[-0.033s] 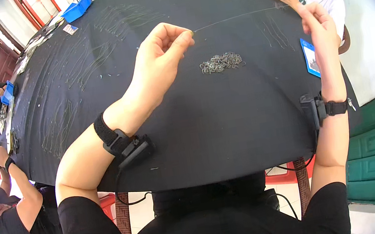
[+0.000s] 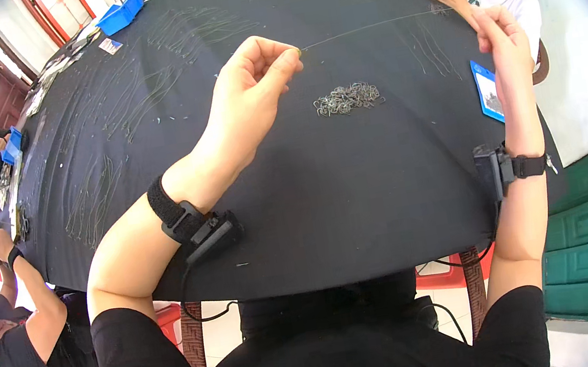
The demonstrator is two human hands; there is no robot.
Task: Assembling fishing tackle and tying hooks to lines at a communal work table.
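Left hand point(image 2: 252, 86) and right hand point(image 2: 507, 46), fingertips closed, pinching a thin line point(image 2: 373, 25) stretched between them over the worktop point(image 2: 343, 199); below the line, a heap of metal pieces point(image 2: 347, 99) (probably hooks, though small in view).

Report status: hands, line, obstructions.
Left hand pinching thin line; right hand near its far end, contact unclear. Metal pile lies apart. Nothing visibly blocking.

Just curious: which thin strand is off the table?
The raised strand running from the left hand toward the right hand; the other strands lie on the black cloth.
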